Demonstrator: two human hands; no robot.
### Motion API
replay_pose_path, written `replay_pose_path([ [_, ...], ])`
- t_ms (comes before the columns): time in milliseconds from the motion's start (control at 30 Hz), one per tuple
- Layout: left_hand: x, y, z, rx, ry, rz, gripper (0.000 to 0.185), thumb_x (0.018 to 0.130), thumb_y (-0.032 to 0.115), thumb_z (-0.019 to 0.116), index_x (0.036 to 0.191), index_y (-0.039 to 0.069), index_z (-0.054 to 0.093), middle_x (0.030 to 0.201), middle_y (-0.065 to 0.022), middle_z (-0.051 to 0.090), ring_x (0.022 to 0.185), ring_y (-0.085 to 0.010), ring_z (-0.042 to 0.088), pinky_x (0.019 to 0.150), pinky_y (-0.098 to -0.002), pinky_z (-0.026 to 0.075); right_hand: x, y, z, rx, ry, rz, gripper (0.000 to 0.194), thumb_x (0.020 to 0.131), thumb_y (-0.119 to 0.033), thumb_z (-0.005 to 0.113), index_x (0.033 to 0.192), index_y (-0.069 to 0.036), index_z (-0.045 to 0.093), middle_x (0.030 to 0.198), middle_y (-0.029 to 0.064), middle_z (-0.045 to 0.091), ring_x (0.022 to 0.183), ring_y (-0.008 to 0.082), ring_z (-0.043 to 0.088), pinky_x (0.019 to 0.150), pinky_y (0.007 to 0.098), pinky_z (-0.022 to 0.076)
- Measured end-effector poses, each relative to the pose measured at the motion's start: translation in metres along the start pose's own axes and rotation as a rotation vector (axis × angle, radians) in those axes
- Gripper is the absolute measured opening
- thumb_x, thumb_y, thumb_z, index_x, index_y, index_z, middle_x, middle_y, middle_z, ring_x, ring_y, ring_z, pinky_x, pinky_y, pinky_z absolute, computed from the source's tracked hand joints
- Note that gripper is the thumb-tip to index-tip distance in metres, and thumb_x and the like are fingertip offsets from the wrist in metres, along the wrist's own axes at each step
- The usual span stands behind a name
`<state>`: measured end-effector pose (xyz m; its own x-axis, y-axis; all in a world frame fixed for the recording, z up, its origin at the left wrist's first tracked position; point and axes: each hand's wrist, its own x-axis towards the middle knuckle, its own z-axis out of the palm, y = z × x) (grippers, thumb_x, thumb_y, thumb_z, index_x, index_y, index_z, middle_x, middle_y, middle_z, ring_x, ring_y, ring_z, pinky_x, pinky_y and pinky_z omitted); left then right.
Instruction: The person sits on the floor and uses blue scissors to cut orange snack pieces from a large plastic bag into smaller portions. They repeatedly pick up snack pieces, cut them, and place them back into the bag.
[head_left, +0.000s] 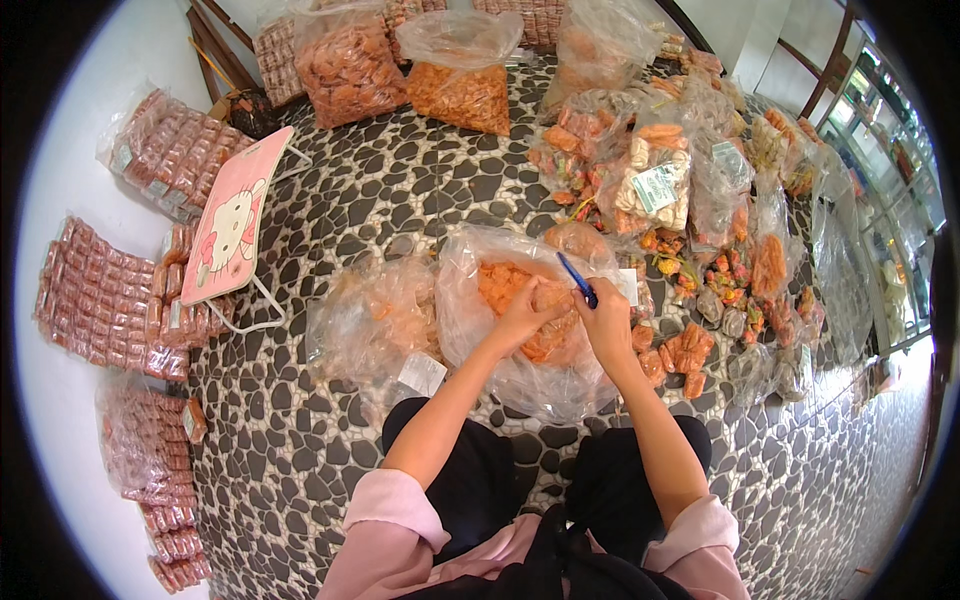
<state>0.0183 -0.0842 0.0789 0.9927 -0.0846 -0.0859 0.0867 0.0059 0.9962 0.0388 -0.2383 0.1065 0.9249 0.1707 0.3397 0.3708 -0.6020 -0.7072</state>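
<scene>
A large clear plastic bag (469, 315) of orange chips (504, 285) lies open on the floor before my knees. Over its mouth, my left hand (529, 311) curls its thumb and fingers around what looks like a small clear plastic packet (553, 295). My right hand (606, 319) grips a slim blue tool (577, 281), whose exact kind I cannot tell; it slants up to the left. The right fingertips meet the packet's edge beside the left thumb. Left of the big bag rests a crumpled heap of clear plastic bags (375, 315) with a white label (422, 373).
Right of me lie loose orange packets (684, 352) and piled bagged snacks (652, 180). Full sacks (457, 97) stand at the back. At left are a pink folding table (232, 217) and stacked packets (105, 300). A glass display cabinet (892, 195) borders the right.
</scene>
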Motion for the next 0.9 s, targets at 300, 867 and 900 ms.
replay_pose_path([
  [300, 0.001, -0.004, -0.008, -0.293, -0.191, -0.196, 0.05, 0.081, 0.019, 0.069, 0.123, 0.005, 0.045, 0.112, -0.0024, 0.053, 0.104, -0.0109, 0.049, 0.089, -0.0268, 0.04, 0.003, 0.024, 0.016, 0.172, -0.02, 0.344, 0.012, 0.078, -0.013, 0.064, 0.078, -0.001, 0.062, 0.058, 0.0029, 0.057, 0.048, 0.0089, 0.052, 0.05, 0.025, 0.0425],
  [867, -0.01, -0.011, -0.004, 1.038, -0.065, 0.349, 0.039, 0.079, 0.012, 0.06, 0.112, 0.003, 0.04, 0.102, -0.0144, 0.047, 0.103, -0.033, 0.05, 0.08, -0.0418, 0.044, 0.0, 0.02, 0.018, 0.312, -0.319, 0.435, 0.011, 0.081, -0.011, 0.064, 0.088, -0.003, 0.065, 0.065, -0.0006, 0.058, 0.052, 0.0052, 0.046, 0.047, 0.0214, 0.0366],
  [900, -0.01, -0.012, -0.003, 1.132, -0.062, 0.367, 0.04, 0.079, 0.012, 0.06, 0.111, 0.003, 0.04, 0.101, -0.0142, 0.047, 0.102, -0.0324, 0.05, 0.079, -0.0423, 0.044, -0.001, 0.021, 0.021, 0.36, -0.31, 0.436, 0.011, 0.08, -0.01, 0.064, 0.088, -0.002, 0.065, 0.066, -0.0005, 0.059, 0.052, 0.0051, 0.046, 0.047, 0.0216, 0.0366],
])
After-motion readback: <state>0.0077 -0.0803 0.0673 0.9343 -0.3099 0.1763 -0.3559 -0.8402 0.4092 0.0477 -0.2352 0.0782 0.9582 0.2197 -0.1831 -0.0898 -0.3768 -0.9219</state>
